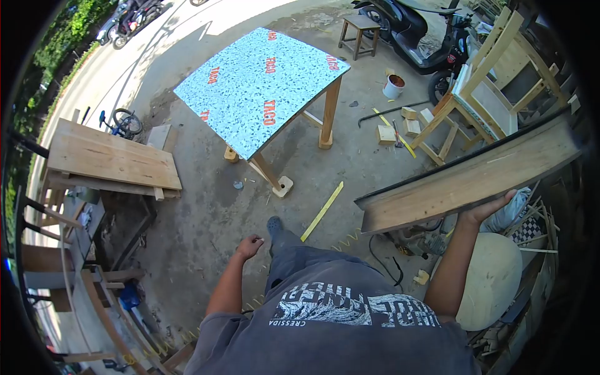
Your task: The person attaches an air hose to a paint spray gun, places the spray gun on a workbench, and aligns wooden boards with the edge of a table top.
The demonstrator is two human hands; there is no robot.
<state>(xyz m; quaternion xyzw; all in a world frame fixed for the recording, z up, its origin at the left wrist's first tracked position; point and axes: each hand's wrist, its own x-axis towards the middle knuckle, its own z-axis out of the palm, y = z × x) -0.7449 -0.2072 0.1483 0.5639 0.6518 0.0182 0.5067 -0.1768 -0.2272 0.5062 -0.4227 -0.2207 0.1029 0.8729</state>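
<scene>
A square, blue-speckled desk (262, 87) stands ahead. At right, a long, dark-edged brown wooden board (469, 181) slants near a pale wooden chair frame (490, 103); one-handed support could let it tip into that frame. Fingers of the right hand (487, 210) grasp the board's lower edge; those of the left hand (250, 247) curl loosely, contents unclear.

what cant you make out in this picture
Left hand, head view: whether it holds something small; the hand itself hides its palm.
Wooden board at the right hand, head view: its back, turned away.
White bucket, head view: what its contents are, too small.
Rider on the road, head view: upper part, cut off by the top edge.
</scene>
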